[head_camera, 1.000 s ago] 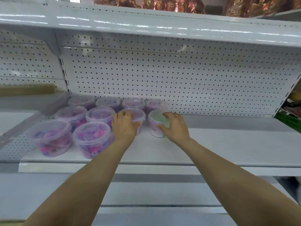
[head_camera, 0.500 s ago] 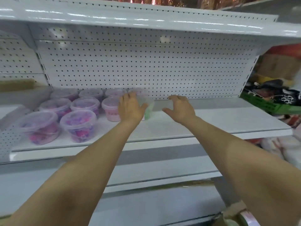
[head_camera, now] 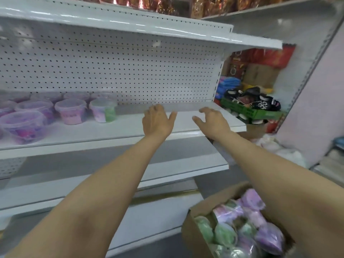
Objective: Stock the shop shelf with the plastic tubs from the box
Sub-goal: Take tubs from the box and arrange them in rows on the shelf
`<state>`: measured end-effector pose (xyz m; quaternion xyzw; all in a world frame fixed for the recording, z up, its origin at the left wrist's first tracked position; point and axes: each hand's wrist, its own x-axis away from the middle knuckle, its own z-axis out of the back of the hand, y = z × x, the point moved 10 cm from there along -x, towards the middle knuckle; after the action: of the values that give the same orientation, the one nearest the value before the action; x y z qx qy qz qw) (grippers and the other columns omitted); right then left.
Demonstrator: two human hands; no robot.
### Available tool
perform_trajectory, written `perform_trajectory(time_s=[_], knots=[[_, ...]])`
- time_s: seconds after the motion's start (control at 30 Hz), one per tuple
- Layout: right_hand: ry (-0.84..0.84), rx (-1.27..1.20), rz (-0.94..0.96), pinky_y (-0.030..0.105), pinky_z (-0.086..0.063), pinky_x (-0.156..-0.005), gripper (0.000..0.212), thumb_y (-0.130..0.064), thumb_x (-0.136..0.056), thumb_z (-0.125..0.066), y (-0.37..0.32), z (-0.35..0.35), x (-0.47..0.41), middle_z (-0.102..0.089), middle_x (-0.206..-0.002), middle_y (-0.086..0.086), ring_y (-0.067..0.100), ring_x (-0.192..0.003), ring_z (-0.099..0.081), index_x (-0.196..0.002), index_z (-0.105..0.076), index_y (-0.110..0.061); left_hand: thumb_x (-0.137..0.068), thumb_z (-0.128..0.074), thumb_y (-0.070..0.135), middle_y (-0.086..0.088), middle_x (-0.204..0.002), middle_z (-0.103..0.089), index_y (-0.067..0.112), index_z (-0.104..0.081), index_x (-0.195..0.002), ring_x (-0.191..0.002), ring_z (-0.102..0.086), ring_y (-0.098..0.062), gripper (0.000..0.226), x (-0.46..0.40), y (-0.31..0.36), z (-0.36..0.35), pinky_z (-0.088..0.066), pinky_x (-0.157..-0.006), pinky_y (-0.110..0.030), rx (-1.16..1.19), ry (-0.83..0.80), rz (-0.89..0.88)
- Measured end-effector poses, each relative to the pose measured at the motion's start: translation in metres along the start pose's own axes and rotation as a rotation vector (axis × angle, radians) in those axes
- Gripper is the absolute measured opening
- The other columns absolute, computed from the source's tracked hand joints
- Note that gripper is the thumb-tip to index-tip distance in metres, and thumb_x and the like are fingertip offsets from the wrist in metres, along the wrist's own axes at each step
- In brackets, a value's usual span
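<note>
Several clear plastic tubs with pink and purple contents stand in rows at the left of the white shelf [head_camera: 130, 125]. The rightmost tub [head_camera: 103, 112] has green and lilac contents. My left hand [head_camera: 157, 121] hovers over the bare shelf to the right of that tub, fingers spread, holding nothing. My right hand [head_camera: 212, 121] is beside it near the shelf's right end, fingers loosely bent and empty. A cardboard box [head_camera: 193, 237] at the bottom right holds several green and purple tubs [head_camera: 242, 228].
A white pegboard back panel [head_camera: 121, 71] and an upper shelf [head_camera: 130, 25] bound the space. Lower shelves [head_camera: 167, 170] jut out below. Past the shelf's right end a green crate [head_camera: 249, 110] holds dark shoes, with red packages and cartons behind.
Both hands have let go of the tubs and drawn back to the right, away from the rows. The view has swung right and down, bringing the cardboard box into sight.
</note>
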<state>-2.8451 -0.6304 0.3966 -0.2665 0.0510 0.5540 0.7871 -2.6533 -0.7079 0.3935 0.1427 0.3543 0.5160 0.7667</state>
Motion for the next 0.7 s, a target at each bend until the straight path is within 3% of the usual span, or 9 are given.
perform_trajectory(time_s=[0.2, 0.43, 0.6, 0.7], knots=[[-0.017, 0.017, -0.138, 0.041, -0.046, -0.093, 0.055, -0.052, -0.093, -0.053, 0.130, 0.047, 0.069, -0.062, -0.126, 0.016, 0.035, -0.120, -0.054, -0.130, -0.055, -0.012, -0.092, -0.046, 0.056, -0.011, -0.130, -0.051, 0.011, -0.051, -0.127, -0.121, -0.044, -0.031, 0.057, 0.075, 0.087, -0.087, -0.039, -0.096, -0.041, 0.052, -0.134, -0.032], [-0.111, 0.002, -0.336, 0.033, -0.040, -0.082, 0.052, -0.050, -0.095, -0.052, 0.270, 0.040, 0.142, -0.063, -0.122, 0.019, 0.037, -0.114, -0.057, -0.127, -0.056, -0.008, -0.092, -0.048, 0.055, -0.010, -0.132, -0.050, 0.012, -0.051, -0.127, -0.121, -0.045, -0.031, 0.056, 0.155, 0.114, -0.200, -0.041, -0.098, -0.043, 0.060, -0.345, 0.015], [-0.213, -0.070, -0.551, 0.037, -0.042, -0.100, 0.059, -0.054, -0.094, -0.052, 0.362, -0.003, 0.193, -0.058, -0.134, 0.015, 0.032, -0.124, -0.052, -0.135, -0.052, -0.011, -0.089, -0.049, 0.059, -0.014, -0.130, -0.052, 0.010, -0.052, -0.125, -0.120, -0.046, -0.034, 0.061, 0.194, 0.101, -0.289, -0.043, -0.098, -0.045, 0.010, -0.523, 0.044], [-0.271, -0.075, -0.640, 0.037, -0.042, -0.100, 0.057, -0.051, -0.094, -0.053, 0.407, -0.030, 0.215, -0.058, -0.134, 0.016, 0.033, -0.123, -0.054, -0.134, -0.053, -0.010, -0.089, -0.052, 0.055, -0.017, -0.127, -0.056, 0.006, -0.055, -0.123, -0.117, -0.051, -0.036, 0.060, 0.212, 0.096, -0.343, -0.042, -0.098, -0.040, -0.001, -0.633, 0.060]])
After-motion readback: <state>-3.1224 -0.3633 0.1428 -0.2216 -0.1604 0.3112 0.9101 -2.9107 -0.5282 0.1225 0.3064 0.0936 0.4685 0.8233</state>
